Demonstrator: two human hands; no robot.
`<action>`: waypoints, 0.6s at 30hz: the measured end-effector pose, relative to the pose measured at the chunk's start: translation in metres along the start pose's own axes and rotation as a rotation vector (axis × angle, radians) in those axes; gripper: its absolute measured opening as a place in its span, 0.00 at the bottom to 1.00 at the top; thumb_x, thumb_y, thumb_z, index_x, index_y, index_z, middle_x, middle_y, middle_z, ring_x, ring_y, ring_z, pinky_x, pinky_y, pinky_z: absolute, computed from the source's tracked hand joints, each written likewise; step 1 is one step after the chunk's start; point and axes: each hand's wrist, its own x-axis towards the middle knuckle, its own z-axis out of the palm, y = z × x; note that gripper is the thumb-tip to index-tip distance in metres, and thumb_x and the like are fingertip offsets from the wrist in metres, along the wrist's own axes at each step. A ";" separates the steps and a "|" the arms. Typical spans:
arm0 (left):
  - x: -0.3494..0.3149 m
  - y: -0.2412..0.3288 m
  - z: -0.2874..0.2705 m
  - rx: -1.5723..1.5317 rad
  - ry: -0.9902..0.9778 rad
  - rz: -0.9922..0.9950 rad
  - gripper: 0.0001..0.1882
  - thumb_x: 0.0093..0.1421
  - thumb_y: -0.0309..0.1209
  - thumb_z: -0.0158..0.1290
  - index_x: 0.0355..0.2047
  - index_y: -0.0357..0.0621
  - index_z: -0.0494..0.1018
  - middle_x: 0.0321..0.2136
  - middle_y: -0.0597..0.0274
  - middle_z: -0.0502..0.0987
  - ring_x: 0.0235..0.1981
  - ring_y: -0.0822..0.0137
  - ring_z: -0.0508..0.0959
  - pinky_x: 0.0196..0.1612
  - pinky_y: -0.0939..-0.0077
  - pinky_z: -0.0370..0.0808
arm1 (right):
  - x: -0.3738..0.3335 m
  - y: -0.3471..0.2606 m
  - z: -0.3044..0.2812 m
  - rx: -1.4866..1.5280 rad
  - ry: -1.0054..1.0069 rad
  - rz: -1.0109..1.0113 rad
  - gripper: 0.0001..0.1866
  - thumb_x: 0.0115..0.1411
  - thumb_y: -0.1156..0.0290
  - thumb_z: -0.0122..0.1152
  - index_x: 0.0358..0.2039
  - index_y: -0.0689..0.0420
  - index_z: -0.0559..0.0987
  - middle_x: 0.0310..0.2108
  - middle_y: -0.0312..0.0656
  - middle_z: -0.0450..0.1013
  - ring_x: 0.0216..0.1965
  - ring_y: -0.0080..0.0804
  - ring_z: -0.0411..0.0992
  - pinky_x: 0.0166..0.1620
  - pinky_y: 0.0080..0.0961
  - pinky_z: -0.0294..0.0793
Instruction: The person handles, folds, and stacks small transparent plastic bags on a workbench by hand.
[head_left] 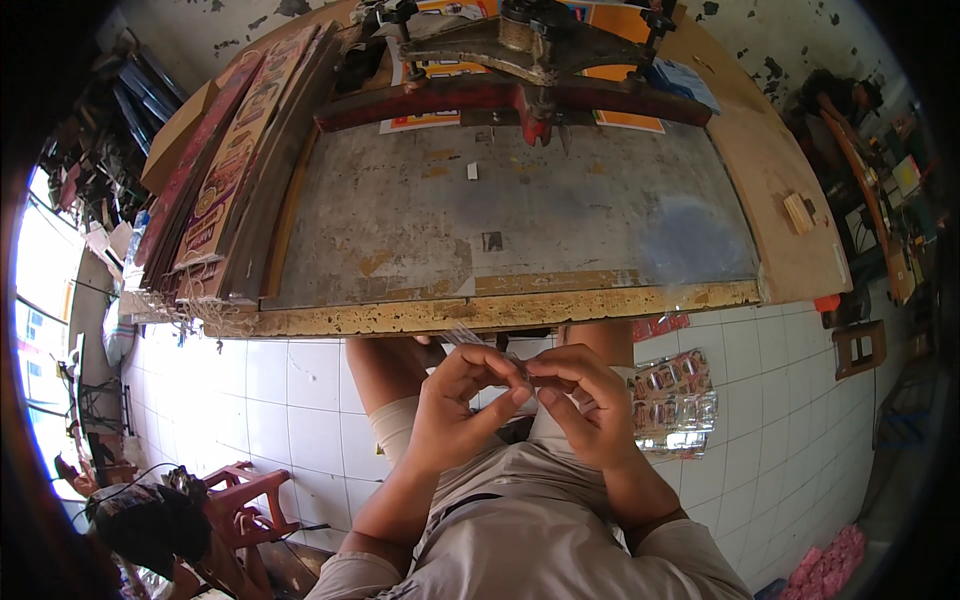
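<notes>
My left hand (455, 405) and my right hand (590, 400) meet above my lap, just below the table's front edge. The fingers of both are closed in a pinch, fingertips nearly touching. Between them is a thin, clear, plastic-looking strip (462, 335), whose far end sticks out past the left fingers toward the table. The fingers cover most of it, so its exact kind and full length are hidden.
Ahead stands a worn grey metal bed (400, 210) with a wooden front edge, under a red crossbar (440, 100). Long printed boards (235, 150) are stacked at left. Printed packaging sheets (675, 405) lie on the tiled floor at right; a red stool (255, 490) stands lower left beside another person.
</notes>
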 end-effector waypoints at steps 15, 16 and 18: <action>-0.001 0.006 -0.040 -0.633 -0.008 0.078 0.23 0.57 0.24 0.64 0.48 0.39 0.64 0.29 0.64 0.73 0.31 0.69 0.77 0.36 0.65 0.84 | -0.015 0.036 -0.051 0.514 0.662 -0.011 0.11 0.71 0.70 0.51 0.49 0.61 0.74 0.45 0.45 0.76 0.40 0.40 0.81 0.49 0.38 0.82; -0.001 0.002 -0.053 -0.659 -0.025 0.121 0.23 0.57 0.25 0.64 0.47 0.40 0.64 0.28 0.64 0.72 0.28 0.69 0.76 0.35 0.65 0.84 | -0.015 0.036 -0.061 0.522 0.736 -0.041 0.11 0.71 0.69 0.51 0.49 0.60 0.75 0.45 0.45 0.76 0.40 0.39 0.80 0.50 0.39 0.81; 0.001 0.006 -0.054 -0.734 0.006 0.204 0.22 0.57 0.27 0.64 0.46 0.42 0.64 0.24 0.66 0.72 0.23 0.69 0.76 0.33 0.66 0.83 | -0.015 0.032 -0.080 0.530 0.937 -0.103 0.11 0.71 0.67 0.52 0.49 0.59 0.75 0.46 0.43 0.75 0.42 0.37 0.79 0.51 0.39 0.80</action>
